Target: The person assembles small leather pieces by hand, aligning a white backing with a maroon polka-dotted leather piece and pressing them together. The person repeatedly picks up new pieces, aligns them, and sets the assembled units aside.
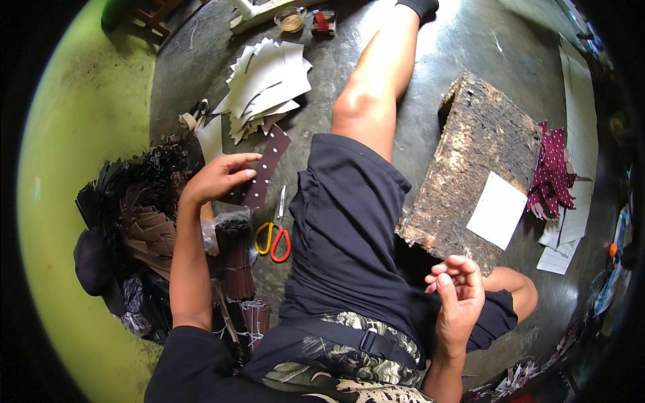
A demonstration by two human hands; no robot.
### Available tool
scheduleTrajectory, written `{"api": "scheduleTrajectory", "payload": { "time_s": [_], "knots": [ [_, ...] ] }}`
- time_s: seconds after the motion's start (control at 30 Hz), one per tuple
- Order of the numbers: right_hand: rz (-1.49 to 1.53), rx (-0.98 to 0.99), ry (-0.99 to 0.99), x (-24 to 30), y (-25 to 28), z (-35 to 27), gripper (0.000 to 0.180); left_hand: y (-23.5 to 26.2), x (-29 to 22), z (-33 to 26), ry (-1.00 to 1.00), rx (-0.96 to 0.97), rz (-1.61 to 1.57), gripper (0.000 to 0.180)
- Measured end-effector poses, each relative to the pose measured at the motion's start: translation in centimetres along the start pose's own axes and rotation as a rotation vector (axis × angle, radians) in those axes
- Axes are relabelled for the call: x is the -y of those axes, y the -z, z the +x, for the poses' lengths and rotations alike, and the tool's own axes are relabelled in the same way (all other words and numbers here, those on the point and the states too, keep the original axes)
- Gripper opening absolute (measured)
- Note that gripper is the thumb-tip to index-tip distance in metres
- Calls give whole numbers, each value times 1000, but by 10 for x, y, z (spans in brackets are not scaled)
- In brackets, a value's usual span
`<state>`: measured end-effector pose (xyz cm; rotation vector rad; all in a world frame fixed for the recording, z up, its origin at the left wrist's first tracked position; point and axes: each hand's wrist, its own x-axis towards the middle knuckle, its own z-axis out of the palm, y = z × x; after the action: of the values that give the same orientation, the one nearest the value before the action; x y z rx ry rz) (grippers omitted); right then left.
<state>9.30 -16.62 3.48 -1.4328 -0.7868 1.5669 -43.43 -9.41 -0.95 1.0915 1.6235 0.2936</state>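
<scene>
My left hand (220,178) holds a dark brown strip with white dots (270,161) between thumb and fingers. Right below that strip, scissors (280,213) with one yellow and one red handle lie on the floor. My right hand (460,295) is raised by the near edge of a rough, worn block (463,148), palm up and fingers loosely curled, with nothing visible in it. On the block lies a white square sheet (497,211) with small marks near its corners. Maroon dotted pieces (552,171) are heaped at the block's right side.
A pile of white cut sheets (269,84) sits ahead of my left hand. Dark and brown bundled pieces (144,221) crowd the green wall (74,148). My outstretched leg (369,101) divides the floor. Long white sheets (578,154) lie far right; a glass cup (290,20) stands at the back.
</scene>
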Motion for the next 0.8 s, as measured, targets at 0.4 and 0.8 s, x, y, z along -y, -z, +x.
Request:
{"api": "scheduleTrajectory", "payload": {
  "time_s": [0.4,0.8],
  "knots": [
    [-124,-25,6,14,-1,7,26,56,-44,221,-10,-944,734,70],
    [-83,-20,6,11,14,8,25,66,-70,202,-308,-826,28,53]
  ]
}}
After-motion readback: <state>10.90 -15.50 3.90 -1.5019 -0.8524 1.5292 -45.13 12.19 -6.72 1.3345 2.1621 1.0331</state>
